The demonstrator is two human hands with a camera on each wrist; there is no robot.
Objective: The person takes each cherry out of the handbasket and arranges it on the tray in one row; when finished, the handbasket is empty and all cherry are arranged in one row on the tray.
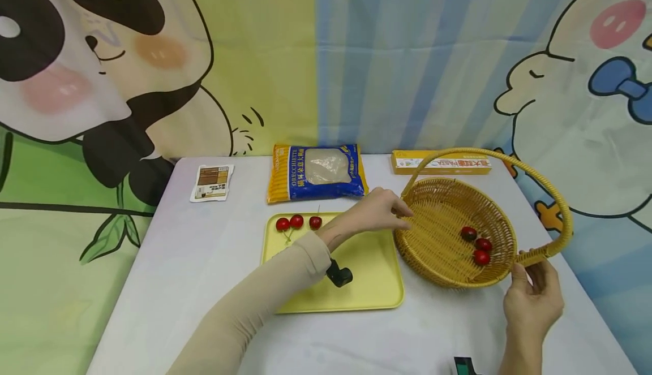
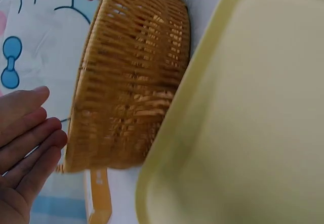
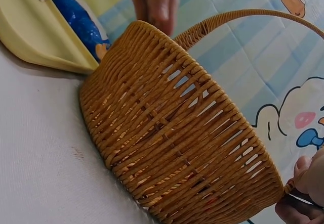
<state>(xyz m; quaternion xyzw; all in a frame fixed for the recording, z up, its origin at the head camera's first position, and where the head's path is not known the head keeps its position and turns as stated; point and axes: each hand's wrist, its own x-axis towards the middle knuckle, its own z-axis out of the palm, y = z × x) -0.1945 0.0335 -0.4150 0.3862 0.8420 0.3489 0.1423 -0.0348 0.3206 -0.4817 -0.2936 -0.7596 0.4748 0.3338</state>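
Table (image 1: pixel 204 250): basket (image 1: pixel 435 239) between 2 hands (image 1: pixel 374 212) (image 1: pixel 535 297)

Basket (image 3: pixel 177 133) between left hand (image 1: pixel 374 212) and right hand (image 1: pixel 535 296): woven wicker look, rough, ridged, slight sheen; handle (image 1: pixel 565 219) above right hand tightly wound, same fibre look. Cherries (image 1: pixel 481 258) left of right hand: smooth, glossy. Tray (image 1: pixel 374 284) below left hand: smooth, plastic-looking, soft sheen. Bag (image 1: pixel 326 166) beyond left hand: glossy plastic film, clear window. Sleeve (image 1: pixel 249 318) behind left hand: matt cloth. Bench (image 1: pixel 168 250) under both hands: smooth, white. Backdrop (image 1: pixel 270 35) beyond hands: printed cloth, matt, lightly creased.
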